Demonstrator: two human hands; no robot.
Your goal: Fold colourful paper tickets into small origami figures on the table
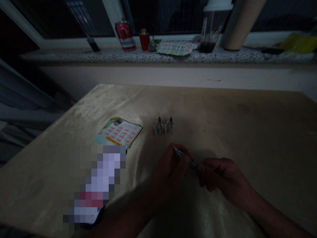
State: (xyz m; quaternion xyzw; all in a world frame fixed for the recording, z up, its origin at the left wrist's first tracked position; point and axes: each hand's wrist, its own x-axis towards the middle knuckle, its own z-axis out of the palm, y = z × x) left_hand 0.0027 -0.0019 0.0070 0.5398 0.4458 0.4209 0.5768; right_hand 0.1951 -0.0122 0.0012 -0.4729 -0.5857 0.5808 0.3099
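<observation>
Both of my hands hold one small folded strip of printed paper [184, 157] low over the wooden table [223, 112]. My left hand [170, 168] pinches its left end and my right hand [219, 175] grips its right end. Beyond the hands, two small folded paper pieces [163, 125] stand side by side on the table. To their left lies a small stack of colourful printed leaflets [120, 132].
A blurred-out flat object [96, 188] lies at the near left. On the stone window sill [123, 56] stand a red can [125, 35], a small red jar [144, 39], more leaflets [175, 48], a blender jug [211, 29] and a cardboard tube [241, 24]. The room is dim.
</observation>
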